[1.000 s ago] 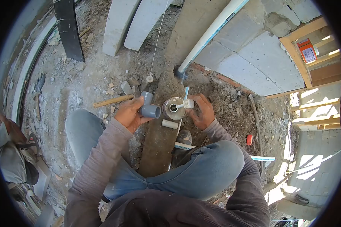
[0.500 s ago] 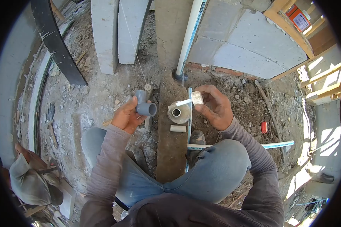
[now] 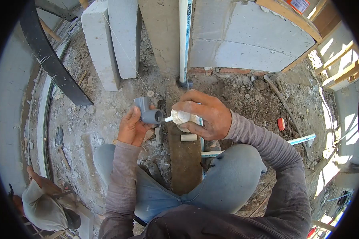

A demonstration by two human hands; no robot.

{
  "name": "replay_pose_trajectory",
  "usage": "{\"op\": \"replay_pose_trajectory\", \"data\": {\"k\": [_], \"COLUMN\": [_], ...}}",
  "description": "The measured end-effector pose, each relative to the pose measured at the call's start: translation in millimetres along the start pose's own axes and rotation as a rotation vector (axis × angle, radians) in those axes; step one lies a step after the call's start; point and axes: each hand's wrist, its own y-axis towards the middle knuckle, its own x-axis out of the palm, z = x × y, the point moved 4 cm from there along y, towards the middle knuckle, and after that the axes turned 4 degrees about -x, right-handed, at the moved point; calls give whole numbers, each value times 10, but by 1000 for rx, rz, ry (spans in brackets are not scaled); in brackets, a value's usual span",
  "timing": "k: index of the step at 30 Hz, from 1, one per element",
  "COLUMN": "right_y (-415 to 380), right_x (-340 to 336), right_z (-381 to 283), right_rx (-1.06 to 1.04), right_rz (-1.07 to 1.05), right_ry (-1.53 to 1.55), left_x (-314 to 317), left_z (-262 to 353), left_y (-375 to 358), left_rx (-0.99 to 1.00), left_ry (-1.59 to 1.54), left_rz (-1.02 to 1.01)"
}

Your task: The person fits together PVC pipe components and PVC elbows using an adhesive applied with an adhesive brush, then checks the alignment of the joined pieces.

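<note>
My left hand (image 3: 132, 126) grips a grey PVC pipe tee (image 3: 143, 104), with one open end facing right. In my right hand (image 3: 209, 115) is a white cap with an applicator stem (image 3: 180, 116), held between thumb and fingers. The stem's tip is right at the tee's open end. Beneath my right hand, a round open can is mostly hidden. A short white pipe offcut (image 3: 188, 138) lies just below it on the concrete strip (image 3: 185, 167) between my knees.
A tall white pipe (image 3: 185, 40) stands against the wall ahead. Another pipe (image 3: 301, 139) passes beneath my right knee. Pale blocks (image 3: 101, 47) stand at upper left, near a black curved strip (image 3: 54, 59). A red object (image 3: 281, 124) lies right. Another person (image 3: 48, 203) is at lower left.
My right hand has moved left and turned, bringing the cap's stem from above the can to the tee's opening. My left hand still holds the tee. The view has shifted slightly.
</note>
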Motion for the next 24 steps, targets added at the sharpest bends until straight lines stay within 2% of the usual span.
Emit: {"op": "replay_pose_trajectory", "data": {"k": [3,5,11,13,16,20,24], "right_y": [-5,23,209,303,379,425,409], "right_x": [-26,-89,-413,-536,-610,-728,-829], "right_z": [40,-34,-245,-371,-609,-776,-906], "right_rx": [63,2,-21,-95,-131,-125,-102], "right_rz": [90,135,207,249,160,275,345], "right_ry": [145,-55,-19,-105,-300,-182,-335], "left_x": [38,111,440,550,789,989,1128], "left_z": [48,130,630,777,975,1207,1330], "left_y": [-10,-60,-179,-235,-329,-438,-540], "left_rx": [59,106,359,493,634,759,849], "left_ry": [14,45,141,214,302,369,321], "left_rz": [-39,-58,-168,-189,-197,-233,-272]}}
